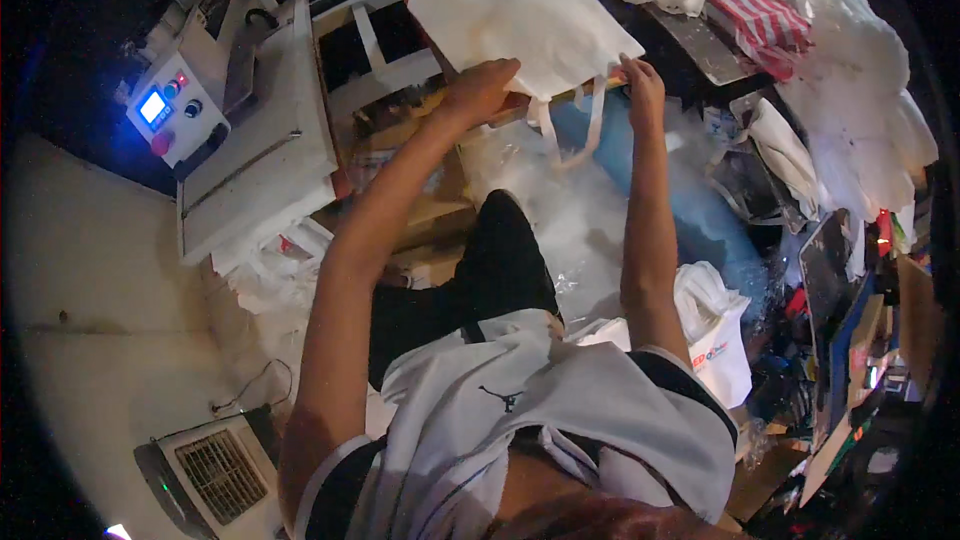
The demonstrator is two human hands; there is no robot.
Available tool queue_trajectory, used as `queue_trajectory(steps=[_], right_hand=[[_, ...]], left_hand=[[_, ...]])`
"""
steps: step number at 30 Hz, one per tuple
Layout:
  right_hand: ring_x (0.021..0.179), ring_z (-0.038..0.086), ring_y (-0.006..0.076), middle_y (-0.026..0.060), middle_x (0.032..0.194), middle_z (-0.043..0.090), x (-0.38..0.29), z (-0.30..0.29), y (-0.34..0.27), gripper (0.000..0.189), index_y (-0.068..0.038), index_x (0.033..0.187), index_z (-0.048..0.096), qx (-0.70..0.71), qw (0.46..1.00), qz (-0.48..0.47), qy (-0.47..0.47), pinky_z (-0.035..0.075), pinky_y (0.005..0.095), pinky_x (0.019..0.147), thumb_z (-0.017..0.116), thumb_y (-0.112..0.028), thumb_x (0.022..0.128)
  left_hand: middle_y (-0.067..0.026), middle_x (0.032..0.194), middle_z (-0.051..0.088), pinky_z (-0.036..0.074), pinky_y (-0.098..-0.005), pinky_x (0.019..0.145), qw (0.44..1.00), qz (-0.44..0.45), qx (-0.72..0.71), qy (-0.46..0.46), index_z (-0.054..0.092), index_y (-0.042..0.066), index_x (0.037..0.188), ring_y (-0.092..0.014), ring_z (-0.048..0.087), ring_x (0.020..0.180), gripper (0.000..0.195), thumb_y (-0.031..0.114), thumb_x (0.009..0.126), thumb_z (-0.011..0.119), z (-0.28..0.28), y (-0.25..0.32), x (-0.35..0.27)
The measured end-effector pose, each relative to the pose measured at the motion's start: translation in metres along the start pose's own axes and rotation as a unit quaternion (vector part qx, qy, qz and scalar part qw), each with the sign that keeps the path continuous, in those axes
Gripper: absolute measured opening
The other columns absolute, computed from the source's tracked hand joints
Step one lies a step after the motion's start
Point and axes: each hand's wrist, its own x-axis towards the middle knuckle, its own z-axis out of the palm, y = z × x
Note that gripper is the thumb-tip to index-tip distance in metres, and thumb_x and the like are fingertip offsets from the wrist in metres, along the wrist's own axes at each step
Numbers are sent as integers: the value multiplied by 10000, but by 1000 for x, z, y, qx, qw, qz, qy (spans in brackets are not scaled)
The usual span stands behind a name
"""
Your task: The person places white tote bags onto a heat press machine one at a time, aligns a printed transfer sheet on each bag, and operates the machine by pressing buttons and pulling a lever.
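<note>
A flat white bag [525, 15] of what looks like nonwoven fabric lies before me, its two strap handles hanging towards me. On its left edge rests my left hand [486, 88], fingers over the near left corner; how firmly they hold it cannot be told. The near right corner is pinched between the thumb and fingers of my right hand [643, 82]. Beneath the bag, a reddish board edge shows at its upper left. Clear plastic wrap [555, 202] lies below the handles.
A machine control box [176, 116] with a lit display stands at left beside a pale machine table [255, 142]. White bundles [862, 90] and a red-striped bag [761, 22] are piled at right. A printed white bag [716, 352] stands near my right elbow. A vented appliance [221, 472] is lower left.
</note>
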Motion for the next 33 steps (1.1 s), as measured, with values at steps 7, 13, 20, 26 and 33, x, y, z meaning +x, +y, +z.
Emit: queue_trajectory(steps=[7,13,20,26,33], right_hand=[[927,605,164,87,1015,662,10,-2,-8,389,3,1129,646,9,986,-19,-168,443,269,842,658,-296,880],[782,614,150,69,877,668,-32,-57,-21,441,-3,1083,649,-38,957,221,-184,485,293,703,649,-399,889],[670,588,115,55,803,647,12,-50,69,404,18,1102,634,-68,994,72,50,452,258,540,713,-286,848],[626,570,115,76,812,636,67,-23,77,390,26,1095,611,-217,969,-51,108,432,249,502,726,-231,825],[494,496,98,39,672,593,41,-50,56,133,-15,858,619,-177,982,60,39,377,243,450,683,-127,824]], left_hand=[[-242,1023,647,481,-516,801,994,-22,-97,50,488,23,1031,-458,606,969,179,71,861,518,4,-25,10],[-217,1042,645,493,-501,810,995,-74,-42,-50,499,35,1030,-433,614,975,189,135,879,553,11,-14,-11],[-212,1341,519,429,-476,1004,996,-22,0,-84,510,127,1291,-411,487,1238,454,343,905,614,32,2,-27],[-180,1476,414,299,-469,1139,995,10,87,-40,445,217,1434,-401,382,1358,640,479,882,636,40,-10,-34],[-120,1431,480,292,-477,1128,987,55,118,-91,522,195,1376,-368,420,1331,542,395,885,632,43,2,-49]])
